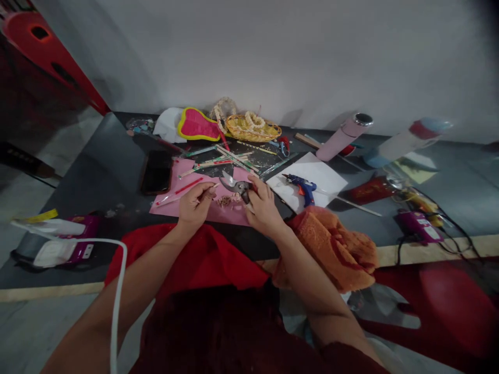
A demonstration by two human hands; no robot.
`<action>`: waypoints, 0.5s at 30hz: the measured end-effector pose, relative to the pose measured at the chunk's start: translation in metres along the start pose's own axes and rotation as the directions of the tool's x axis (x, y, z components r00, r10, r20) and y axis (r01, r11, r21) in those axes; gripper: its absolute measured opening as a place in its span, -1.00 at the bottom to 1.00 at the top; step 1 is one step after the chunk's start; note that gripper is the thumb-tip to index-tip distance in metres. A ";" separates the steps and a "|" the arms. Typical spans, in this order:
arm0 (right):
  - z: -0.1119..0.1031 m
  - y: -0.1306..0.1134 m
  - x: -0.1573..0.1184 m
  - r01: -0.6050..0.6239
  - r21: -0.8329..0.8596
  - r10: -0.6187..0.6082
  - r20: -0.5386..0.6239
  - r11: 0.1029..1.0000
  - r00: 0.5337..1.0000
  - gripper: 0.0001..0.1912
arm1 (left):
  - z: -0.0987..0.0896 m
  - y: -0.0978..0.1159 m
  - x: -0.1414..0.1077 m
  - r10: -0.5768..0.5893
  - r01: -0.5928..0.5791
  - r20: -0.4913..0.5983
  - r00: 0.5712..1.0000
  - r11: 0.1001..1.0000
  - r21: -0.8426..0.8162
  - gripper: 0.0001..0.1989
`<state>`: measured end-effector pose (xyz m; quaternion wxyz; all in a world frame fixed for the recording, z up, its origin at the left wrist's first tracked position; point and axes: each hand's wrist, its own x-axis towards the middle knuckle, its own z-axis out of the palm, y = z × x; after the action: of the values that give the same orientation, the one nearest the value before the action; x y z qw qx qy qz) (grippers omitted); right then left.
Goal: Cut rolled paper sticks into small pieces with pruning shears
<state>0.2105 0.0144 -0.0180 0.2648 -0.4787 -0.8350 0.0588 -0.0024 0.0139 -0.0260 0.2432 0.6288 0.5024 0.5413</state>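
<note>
My right hand (264,205) is wrapped round the handles of a pair of pruning shears (236,185), whose blades point left and stand apart. Facing them, my left hand (197,203) pinches a small pale stick (215,185), its tip just short of the blades. Below the shears a little heap of short cut pieces (224,201) lies on a pink sheet (167,202). Several thin sticks and wrapped straws (230,156) cross each other behind my hands.
A phone (156,172) lies left. At the back stand a wicker basket (237,134) and a pink-and-yellow shape (198,124). To the right are a blue glue gun (306,188) on white paper (331,182), a pink flask (343,137), an orange cloth (335,249) and a purple power strip (419,227).
</note>
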 end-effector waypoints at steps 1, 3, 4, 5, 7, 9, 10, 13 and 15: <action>0.002 -0.002 -0.001 -0.004 -0.050 0.006 0.039 0.999 0.999 -0.70 | 0.000 0.001 0.000 -0.004 0.004 -0.003 1.000 1.000 -0.003 -0.75; 0.005 -0.004 -0.002 0.000 -0.094 0.008 0.086 0.996 0.996 -0.68 | -0.001 0.002 0.001 -0.009 0.009 -0.002 1.000 1.000 -0.008 -0.74; 0.005 -0.005 -0.002 0.006 -0.100 0.004 0.096 0.995 0.995 -0.67 | -0.001 0.003 0.001 -0.011 0.011 0.003 1.000 1.000 -0.010 -0.74; 0.006 -0.006 -0.003 0.011 -0.103 -0.001 0.098 0.995 0.995 -0.66 | -0.001 0.004 0.001 -0.011 0.011 0.005 1.000 1.000 -0.013 -0.74; 0.007 -0.006 -0.002 0.013 -0.109 -0.002 0.100 0.994 0.995 -0.65 | -0.001 0.005 0.001 -0.011 0.011 0.015 1.000 1.000 -0.016 -0.75; 0.008 -0.007 -0.002 0.004 -0.120 0.009 0.109 0.993 0.994 -0.65 | -0.001 0.006 0.001 -0.006 0.007 0.023 1.000 1.000 -0.019 -0.76; 0.008 -0.007 -0.002 -0.001 -0.126 0.015 0.117 0.992 0.993 -0.65 | -0.001 0.006 0.001 -0.004 0.005 0.031 1.000 1.000 -0.019 -0.77; 0.009 -0.008 -0.002 -0.004 -0.141 0.024 0.137 0.990 0.990 -0.64 | -0.001 0.006 0.000 -0.006 0.007 0.057 0.998 1.000 -0.025 -0.77; 0.009 -0.009 -0.002 -0.003 -0.143 0.024 0.141 0.990 0.990 -0.64 | 0.000 0.005 -0.001 -0.013 0.015 0.079 0.997 0.999 -0.029 -0.77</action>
<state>0.2000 0.0090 -0.0229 0.1693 -0.4966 -0.8506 0.0350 -0.0010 0.0113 -0.0220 0.2759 0.6425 0.4888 0.5217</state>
